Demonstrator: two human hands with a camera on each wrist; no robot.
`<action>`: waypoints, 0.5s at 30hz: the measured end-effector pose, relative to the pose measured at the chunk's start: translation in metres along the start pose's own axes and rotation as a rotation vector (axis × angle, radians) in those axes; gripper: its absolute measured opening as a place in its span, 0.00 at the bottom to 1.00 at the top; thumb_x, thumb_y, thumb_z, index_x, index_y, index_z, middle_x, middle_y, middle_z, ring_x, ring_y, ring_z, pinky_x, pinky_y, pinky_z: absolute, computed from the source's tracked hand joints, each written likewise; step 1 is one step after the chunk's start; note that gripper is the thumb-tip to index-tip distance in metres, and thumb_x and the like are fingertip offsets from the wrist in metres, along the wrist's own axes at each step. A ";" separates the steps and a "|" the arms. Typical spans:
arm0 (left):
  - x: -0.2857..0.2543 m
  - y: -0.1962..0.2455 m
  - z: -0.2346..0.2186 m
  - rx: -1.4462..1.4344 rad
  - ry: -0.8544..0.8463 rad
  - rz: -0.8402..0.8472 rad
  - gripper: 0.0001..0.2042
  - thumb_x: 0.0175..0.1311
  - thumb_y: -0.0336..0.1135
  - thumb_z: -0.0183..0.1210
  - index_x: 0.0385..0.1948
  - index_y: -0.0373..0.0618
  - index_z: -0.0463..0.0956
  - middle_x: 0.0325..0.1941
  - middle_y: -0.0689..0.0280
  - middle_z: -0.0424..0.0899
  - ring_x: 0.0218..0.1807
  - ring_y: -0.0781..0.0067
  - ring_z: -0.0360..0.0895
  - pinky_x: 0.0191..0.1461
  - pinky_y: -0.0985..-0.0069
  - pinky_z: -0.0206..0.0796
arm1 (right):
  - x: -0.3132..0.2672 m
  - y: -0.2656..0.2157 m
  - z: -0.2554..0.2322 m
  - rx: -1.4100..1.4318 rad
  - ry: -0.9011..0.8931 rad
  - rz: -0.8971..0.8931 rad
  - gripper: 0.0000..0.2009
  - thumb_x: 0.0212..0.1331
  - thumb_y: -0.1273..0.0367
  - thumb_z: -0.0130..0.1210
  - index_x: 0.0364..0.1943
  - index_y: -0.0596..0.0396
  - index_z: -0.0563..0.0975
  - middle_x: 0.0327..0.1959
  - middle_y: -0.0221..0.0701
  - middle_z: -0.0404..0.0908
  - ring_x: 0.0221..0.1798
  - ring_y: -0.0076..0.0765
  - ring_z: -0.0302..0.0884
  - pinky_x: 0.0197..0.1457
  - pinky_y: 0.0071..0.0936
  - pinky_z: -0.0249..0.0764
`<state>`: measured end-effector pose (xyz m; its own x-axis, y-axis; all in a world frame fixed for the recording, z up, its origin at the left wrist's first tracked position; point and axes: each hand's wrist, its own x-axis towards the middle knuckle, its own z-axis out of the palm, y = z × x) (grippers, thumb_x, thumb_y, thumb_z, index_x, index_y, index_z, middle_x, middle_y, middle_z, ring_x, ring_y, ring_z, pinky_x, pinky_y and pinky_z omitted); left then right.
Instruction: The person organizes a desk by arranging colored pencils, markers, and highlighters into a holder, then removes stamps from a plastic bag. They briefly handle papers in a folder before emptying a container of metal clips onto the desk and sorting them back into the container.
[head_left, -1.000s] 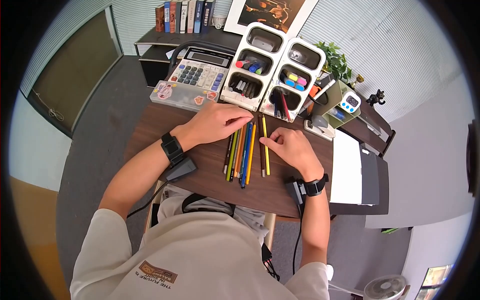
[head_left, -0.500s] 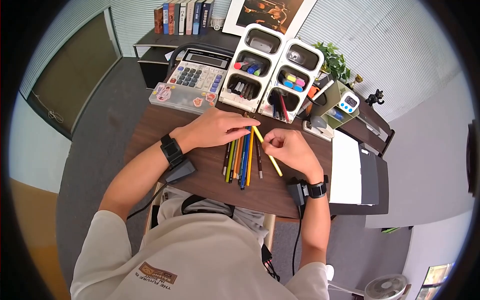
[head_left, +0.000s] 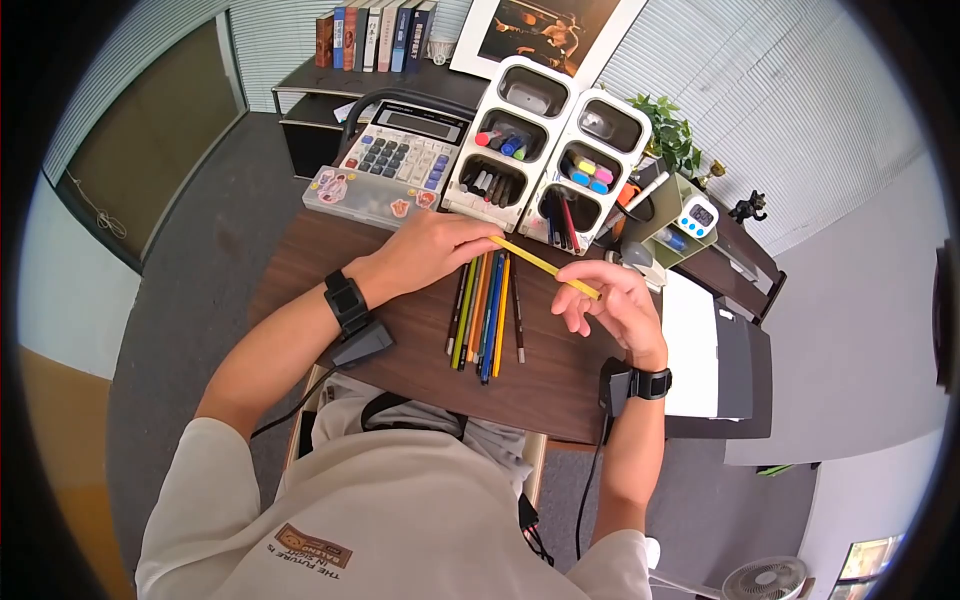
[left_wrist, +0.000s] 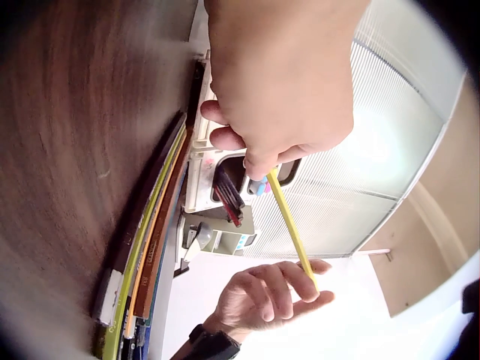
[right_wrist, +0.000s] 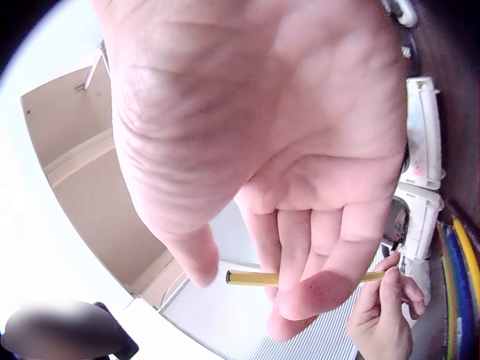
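Pinches one end of the yellow pencil (head_left: 530, 257) between thumb and index fingertip of the left hand (head_left: 420, 252), and supports the other end among the fingers of the right hand (head_left: 625, 308). Holds the right fingers bent over the pencil, with the thumb apart from it in the right wrist view; cannot tell how firmly from there. Keeps it aloft and slanted between both sets of fingertips, off the desk (head_left: 570, 385). Looks well along with setting pencils side by side: nearer the body than the left fingertips, shows a close row of pencils (head_left: 491, 315) in green, orange, blue and yellow, lying roughly parallel. Leaves, by the look of it, the held one to lay down and perhaps the dark pencil (head_left: 518, 320) to close up, lying slightly apart between row and right fingers. As for looks, appears slim, straight and evenly yellow, without visible damage, and ends blunt with a dark edge beyond the right fingers. Hides the opposite end inside the left pinch, so cannot be judged for a point.
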<state>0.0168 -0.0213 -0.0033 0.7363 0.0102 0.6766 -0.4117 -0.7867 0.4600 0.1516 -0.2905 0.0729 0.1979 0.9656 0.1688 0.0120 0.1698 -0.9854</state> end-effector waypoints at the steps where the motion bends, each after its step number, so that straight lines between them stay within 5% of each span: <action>1: 0.000 0.000 0.001 0.000 0.002 0.000 0.11 0.71 0.38 0.65 0.49 0.45 0.86 0.39 0.57 0.91 0.38 0.55 0.88 0.41 0.65 0.78 | -0.001 0.002 -0.001 -0.001 -0.001 0.001 0.28 0.74 0.50 0.58 0.60 0.65 0.79 0.40 0.40 0.89 0.33 0.28 0.82 0.34 0.23 0.76; 4: 0.002 0.005 0.000 -0.011 0.056 0.014 0.12 0.72 0.37 0.65 0.52 0.47 0.86 0.38 0.57 0.91 0.35 0.58 0.88 0.38 0.66 0.78 | -0.005 0.006 -0.011 -0.063 0.054 -0.010 0.25 0.72 0.53 0.61 0.57 0.64 0.80 0.40 0.40 0.89 0.33 0.27 0.82 0.35 0.22 0.76; 6: 0.006 0.021 -0.012 -0.013 -0.058 -0.196 0.16 0.71 0.33 0.65 0.59 0.48 0.84 0.34 0.60 0.90 0.29 0.69 0.85 0.35 0.72 0.76 | -0.007 0.008 -0.020 -0.034 0.127 -0.157 0.18 0.72 0.59 0.62 0.53 0.62 0.81 0.37 0.37 0.88 0.32 0.24 0.82 0.34 0.20 0.75; 13: 0.002 0.012 -0.003 -0.021 -0.031 -0.094 0.14 0.72 0.36 0.64 0.56 0.48 0.83 0.38 0.59 0.91 0.32 0.62 0.88 0.36 0.69 0.79 | 0.002 0.006 -0.027 -0.195 0.479 -0.052 0.10 0.75 0.67 0.58 0.50 0.59 0.81 0.34 0.29 0.85 0.29 0.16 0.75 0.29 0.14 0.67; 15: 0.002 0.009 -0.002 -0.016 0.011 -0.036 0.15 0.71 0.33 0.65 0.58 0.48 0.84 0.36 0.61 0.90 0.27 0.71 0.83 0.32 0.74 0.73 | 0.006 0.007 -0.027 -0.234 0.493 -0.015 0.10 0.77 0.66 0.57 0.51 0.58 0.82 0.34 0.26 0.85 0.29 0.13 0.73 0.29 0.14 0.65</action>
<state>0.0134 -0.0276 0.0031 0.7449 0.0456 0.6657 -0.3934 -0.7758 0.4933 0.1793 -0.2885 0.0664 0.6314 0.7470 0.2083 0.2252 0.0804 -0.9710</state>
